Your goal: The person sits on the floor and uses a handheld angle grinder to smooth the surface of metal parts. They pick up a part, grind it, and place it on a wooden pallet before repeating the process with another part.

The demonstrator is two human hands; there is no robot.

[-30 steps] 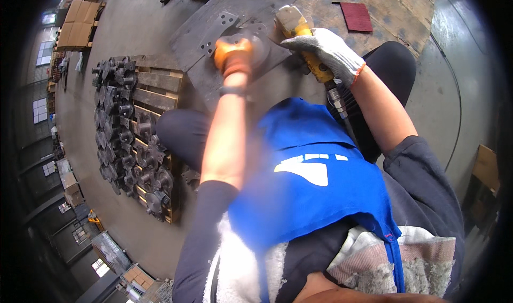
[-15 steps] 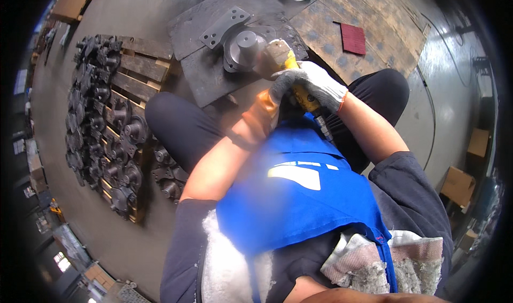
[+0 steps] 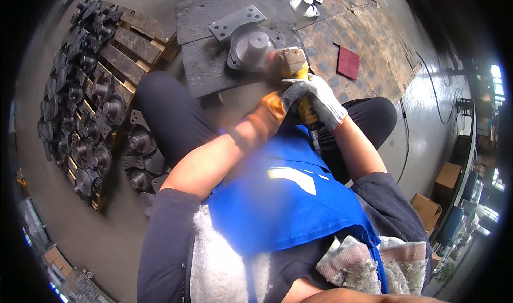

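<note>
My left hand, in an orange and grey glove, wraps round the neck of a yellow angle grinder. My right hand, in a white and grey glove, closes on the grinder's body from the other side. The tool's head is against or very close to the right side of a round metal flange with a raised central boss; a blur hides the exact contact. Behind the flange, a flat steel plate with several holes joins or overlaps it. Both rest on a dark work board.
A wooden pallet stacked with several dark flanged parts stands on the left. To the right, a dark red pad lies on a wooden board. A shinier flanged part sits farther back. Cardboard boxes stand at right.
The view has shifted, so the pallet appears farther left. Both hands still grip the grinder, and its head stays at the flange's right side.
</note>
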